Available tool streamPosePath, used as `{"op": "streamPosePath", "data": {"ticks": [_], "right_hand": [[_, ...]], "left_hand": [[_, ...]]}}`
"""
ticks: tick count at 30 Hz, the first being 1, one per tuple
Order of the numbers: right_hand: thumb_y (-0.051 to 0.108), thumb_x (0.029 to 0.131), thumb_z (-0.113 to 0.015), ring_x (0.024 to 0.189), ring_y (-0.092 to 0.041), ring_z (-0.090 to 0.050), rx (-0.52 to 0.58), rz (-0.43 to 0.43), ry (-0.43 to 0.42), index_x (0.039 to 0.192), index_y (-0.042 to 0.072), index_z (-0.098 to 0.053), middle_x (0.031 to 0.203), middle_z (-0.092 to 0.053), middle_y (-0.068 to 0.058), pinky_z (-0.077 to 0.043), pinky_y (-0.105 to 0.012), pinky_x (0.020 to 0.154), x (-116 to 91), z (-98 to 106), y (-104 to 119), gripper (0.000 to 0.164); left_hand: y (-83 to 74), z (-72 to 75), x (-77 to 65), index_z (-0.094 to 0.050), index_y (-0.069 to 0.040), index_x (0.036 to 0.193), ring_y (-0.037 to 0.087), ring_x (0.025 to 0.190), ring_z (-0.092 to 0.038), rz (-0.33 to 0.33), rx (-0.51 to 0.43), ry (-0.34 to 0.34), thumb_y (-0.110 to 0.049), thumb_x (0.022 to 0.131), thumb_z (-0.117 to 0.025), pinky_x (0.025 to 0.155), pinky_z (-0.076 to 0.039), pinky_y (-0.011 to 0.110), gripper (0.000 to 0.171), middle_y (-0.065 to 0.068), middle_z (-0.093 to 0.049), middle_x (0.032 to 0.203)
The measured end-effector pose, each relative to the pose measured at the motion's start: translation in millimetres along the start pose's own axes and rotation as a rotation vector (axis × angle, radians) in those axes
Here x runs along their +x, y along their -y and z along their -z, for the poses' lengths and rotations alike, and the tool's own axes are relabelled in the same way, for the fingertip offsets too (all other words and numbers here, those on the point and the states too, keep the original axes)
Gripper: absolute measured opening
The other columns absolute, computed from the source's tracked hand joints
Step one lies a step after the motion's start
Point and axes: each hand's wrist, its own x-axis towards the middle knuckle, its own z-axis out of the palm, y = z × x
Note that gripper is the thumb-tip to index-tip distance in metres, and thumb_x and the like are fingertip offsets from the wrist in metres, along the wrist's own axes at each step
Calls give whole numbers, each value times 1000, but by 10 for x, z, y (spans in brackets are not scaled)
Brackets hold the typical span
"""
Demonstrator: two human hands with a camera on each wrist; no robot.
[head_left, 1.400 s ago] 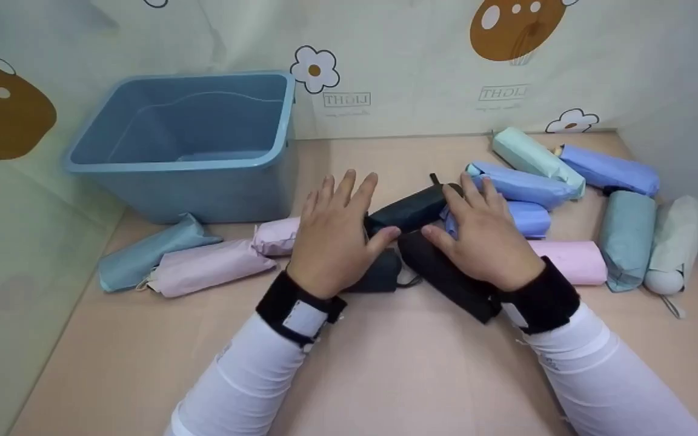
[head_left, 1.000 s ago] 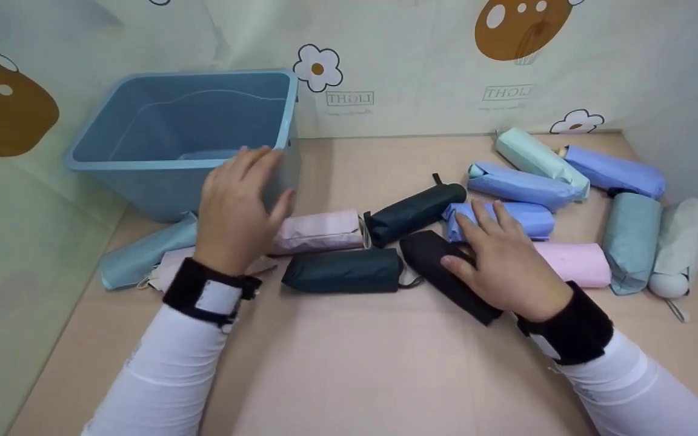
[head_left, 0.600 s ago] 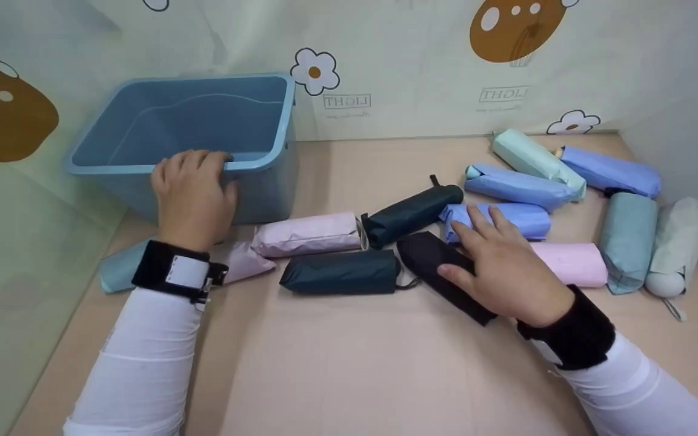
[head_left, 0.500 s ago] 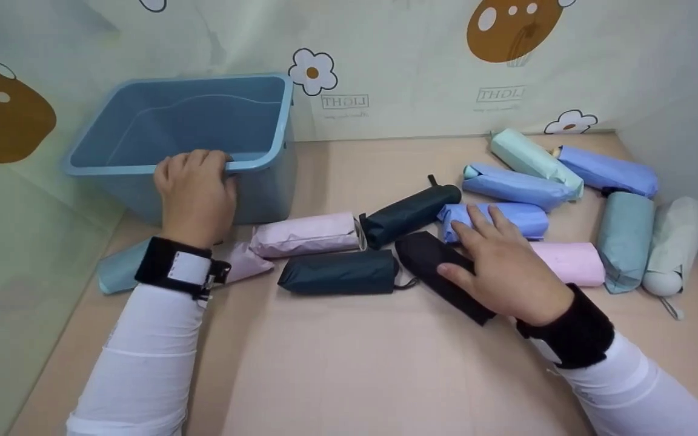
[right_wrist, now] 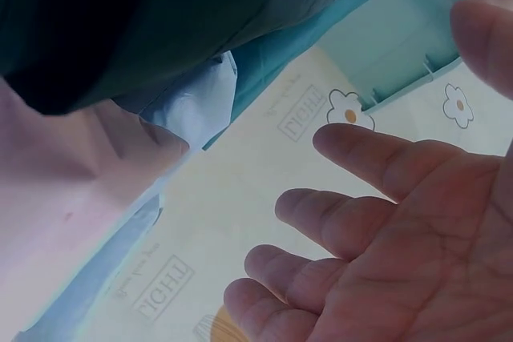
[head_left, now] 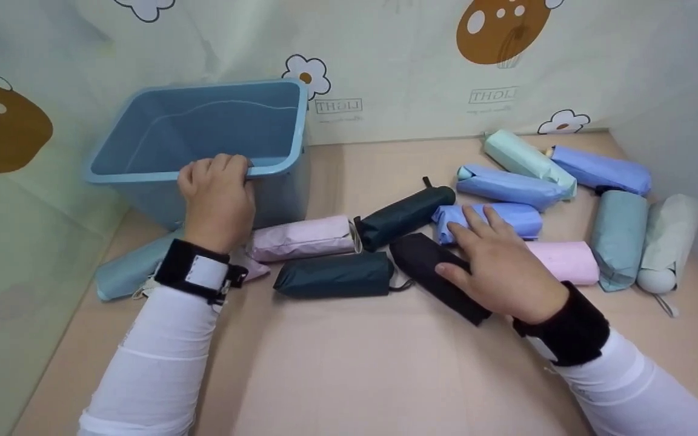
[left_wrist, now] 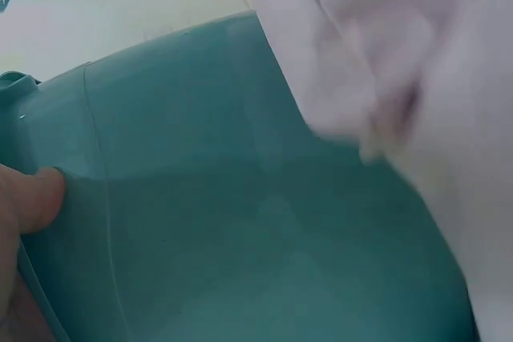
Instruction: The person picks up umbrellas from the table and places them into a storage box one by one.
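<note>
My left hand (head_left: 216, 203) grips the front rim of a light-blue plastic bin (head_left: 276, 197), fingers over the edge. In the left wrist view the thumb (left_wrist: 40, 198) lies against the bin's outer wall. My right hand (head_left: 506, 269), fingers spread, is close over a black folded umbrella (head_left: 425, 263) and the end of a periwinkle one (head_left: 518, 219); the right wrist view shows its bare palm. A pink umbrella (head_left: 567, 261) is partly hidden behind it. Between the hands lie two dark green umbrellas (head_left: 334, 275) and a pale pink one (head_left: 300, 237).
A teal umbrella (head_left: 137, 266) and another pale pink one, mostly behind the left wrist, lie before the bin. Several more lie at right: blue (head_left: 509, 184), mint (head_left: 528, 160), darker blue (head_left: 600, 168), grey-green (head_left: 620, 239) and pale grey (head_left: 670, 242). A printed curtain (head_left: 397, 66) backs the table.
My left hand went from over the middle umbrellas leftward to the bin and took hold of its rim. The bin has shifted slightly right. My right hand drew back a little, then stayed.
</note>
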Motion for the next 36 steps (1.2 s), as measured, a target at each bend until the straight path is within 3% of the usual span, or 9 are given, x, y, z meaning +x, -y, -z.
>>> {"op": "streamPosePath", "data": {"ticks": [12,36], "right_hand": [[47,103,-63,157,-57,-16,-2,-6,-9,156,-3,-45,168,-27,-33,-18,-66,127,3,26,-5,75],[44,102,-65,159,-55,-15,-2,-17,0,156,-2,-45,170,-26,-29,-18,-65,128,-6,44,-34,74]], "left_hand": [[-425,-152,60,-66,-4,115,42,124,-51,-61,-40,59,-11,105,-55,115,-24,62,17,17,-67,122],[-1209,-464,114,-69,-9,116,34,121,-55,-134,-21,44,-15,105,-54,105,-34,55,20,10,-69,121]]}}
